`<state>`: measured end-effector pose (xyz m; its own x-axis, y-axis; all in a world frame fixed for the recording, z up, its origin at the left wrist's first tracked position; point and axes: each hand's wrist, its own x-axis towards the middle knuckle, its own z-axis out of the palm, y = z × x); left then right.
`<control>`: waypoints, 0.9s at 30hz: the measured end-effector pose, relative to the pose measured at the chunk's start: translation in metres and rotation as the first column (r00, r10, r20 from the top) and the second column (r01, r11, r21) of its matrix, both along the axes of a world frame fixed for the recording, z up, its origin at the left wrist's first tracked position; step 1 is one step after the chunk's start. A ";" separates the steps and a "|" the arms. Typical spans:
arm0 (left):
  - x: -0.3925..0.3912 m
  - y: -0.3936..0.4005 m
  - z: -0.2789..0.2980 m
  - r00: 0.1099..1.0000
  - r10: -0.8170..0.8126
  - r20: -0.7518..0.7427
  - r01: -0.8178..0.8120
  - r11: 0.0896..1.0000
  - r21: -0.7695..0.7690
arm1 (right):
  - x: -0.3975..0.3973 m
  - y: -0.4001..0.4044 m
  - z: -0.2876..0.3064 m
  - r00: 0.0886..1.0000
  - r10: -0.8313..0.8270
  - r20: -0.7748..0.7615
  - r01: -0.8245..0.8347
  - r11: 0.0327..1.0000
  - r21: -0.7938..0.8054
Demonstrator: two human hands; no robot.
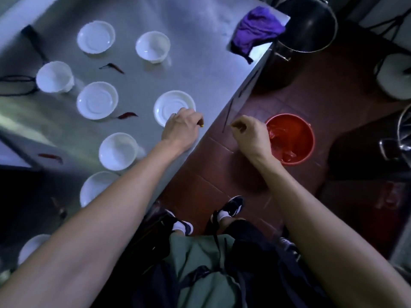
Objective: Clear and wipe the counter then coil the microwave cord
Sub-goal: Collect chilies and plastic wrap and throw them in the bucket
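Observation:
A steel counter (200,30) carries several white bowls and saucers, among them a saucer (171,103) near the front edge and a bowl (153,46) farther back. Three dried red chillies lie among them: one (115,67) at the back, one (127,115) mid-counter, one (51,157) at the left. My left hand (181,128) hovers at the saucer's near rim, fingers curled, pinching a small yellow scrap (202,125). My right hand (250,132) is off the counter above the floor, beside a red bin (310,138), fingers curled round a small brown scrap (238,127). A purple cloth (255,30) lies on the far right corner.
A black cord (15,85) loops at the counter's left side beside a white cup (54,76). A large dark pot (311,30) stands on the floor past the counter's corner. Red floor tiles (211,170) run between the counter and the bin, and my feet are below.

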<state>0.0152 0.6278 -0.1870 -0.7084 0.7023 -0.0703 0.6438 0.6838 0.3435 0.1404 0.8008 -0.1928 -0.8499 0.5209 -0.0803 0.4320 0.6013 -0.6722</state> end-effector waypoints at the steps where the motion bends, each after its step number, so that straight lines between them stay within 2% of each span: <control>1: 0.006 0.020 0.000 0.999 -0.037 -0.005 0.037 0.999 -0.014 | 0.013 0.018 -0.002 1.000 -0.025 0.004 0.025 1.000 -0.001; 8: 0.056 0.131 0.003 0.960 -0.281 -0.011 0.279 0.957 -0.083 | 0.105 0.110 -0.017 0.975 -0.210 0.069 0.209 0.978 0.020; 16: 0.107 0.227 0.002 0.872 -0.489 0.012 0.488 0.868 -0.089 | 0.179 0.158 -0.031 0.902 -0.423 0.084 0.427 0.904 -0.026; 27: 0.116 0.306 -0.034 0.783 -0.620 0.049 0.622 0.778 -0.092 | 0.205 0.191 -0.053 0.829 -0.531 0.177 0.538 0.843 0.011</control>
<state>0.1311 0.9334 -0.2210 -0.1195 0.9782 -0.1696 0.9358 0.1681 0.3100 0.3451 0.9915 -0.2458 -0.4114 0.8836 -0.2236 0.7854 0.2193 -0.5788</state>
